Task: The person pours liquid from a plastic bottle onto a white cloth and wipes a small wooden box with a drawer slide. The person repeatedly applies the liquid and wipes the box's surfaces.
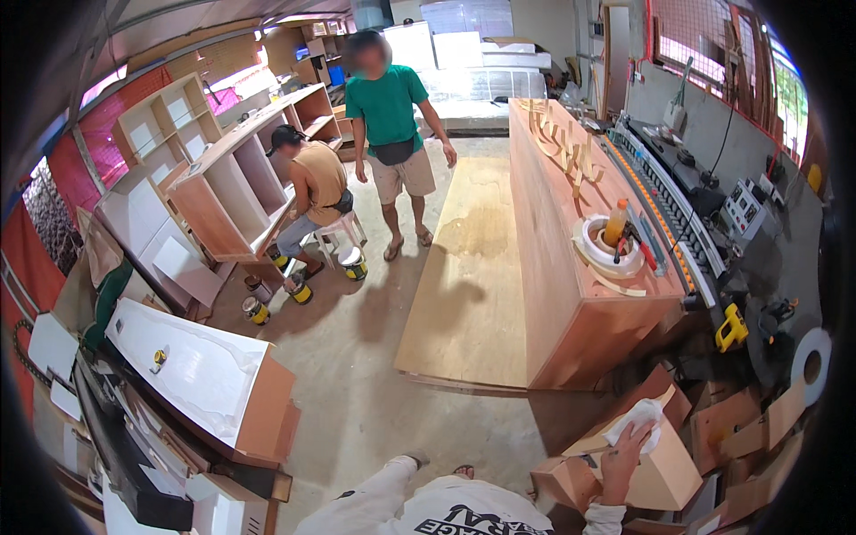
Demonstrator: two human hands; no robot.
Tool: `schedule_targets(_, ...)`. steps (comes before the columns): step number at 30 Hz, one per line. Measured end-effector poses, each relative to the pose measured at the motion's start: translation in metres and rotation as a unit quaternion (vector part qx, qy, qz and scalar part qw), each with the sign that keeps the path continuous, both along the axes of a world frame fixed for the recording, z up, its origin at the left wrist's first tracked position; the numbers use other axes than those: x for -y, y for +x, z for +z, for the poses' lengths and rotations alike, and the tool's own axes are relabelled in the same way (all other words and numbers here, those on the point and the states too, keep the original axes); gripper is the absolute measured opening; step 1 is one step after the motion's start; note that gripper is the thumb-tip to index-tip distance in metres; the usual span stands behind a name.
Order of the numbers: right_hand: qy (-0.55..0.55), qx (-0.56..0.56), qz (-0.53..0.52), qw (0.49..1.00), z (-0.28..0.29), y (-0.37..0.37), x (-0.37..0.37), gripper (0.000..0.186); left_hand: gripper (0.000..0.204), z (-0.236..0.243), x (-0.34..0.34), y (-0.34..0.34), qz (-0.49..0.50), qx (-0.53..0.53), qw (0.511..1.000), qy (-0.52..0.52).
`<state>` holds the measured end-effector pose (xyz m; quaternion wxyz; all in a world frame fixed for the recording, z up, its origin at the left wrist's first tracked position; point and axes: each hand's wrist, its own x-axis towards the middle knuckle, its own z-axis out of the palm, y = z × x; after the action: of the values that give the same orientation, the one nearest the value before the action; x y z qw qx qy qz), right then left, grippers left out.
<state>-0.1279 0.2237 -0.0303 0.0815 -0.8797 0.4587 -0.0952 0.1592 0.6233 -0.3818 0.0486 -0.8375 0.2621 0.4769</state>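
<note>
My right hand (621,459) is at the lower right, its fingers over a crumpled white sheet (638,419), plastic or cloth. The fingers press into the sheet and appear to grip it. Under the sheet and hand stands a light brown box (664,477), among other brown boxes and offcuts. My left hand does not show; only my light clothing and feet appear at the lower edge.
A long wooden cabinet (580,330) bears curved wood strips, a bottle and a tape roll. Beside it lies a plywood sheet (464,303). A person in green (388,107) stands ahead; another sits by a shelf unit (227,196). Paint cans (299,288) and a white-topped panel (196,374) are left.
</note>
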Motion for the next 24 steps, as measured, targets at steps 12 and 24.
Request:
schedule_targets(12,-0.01,0.445,0.046,0.894,0.03,-0.043,0.114,0.057,0.091,0.27,0.315,-0.133,-0.062,-0.07,0.876,-0.474)
schedule_targets(24,0.049,0.148,0.258,0.954,0.012,-0.038,0.055,0.055,0.075,0.203,0.403,-0.206,-0.071,-0.102,0.795,-0.594)
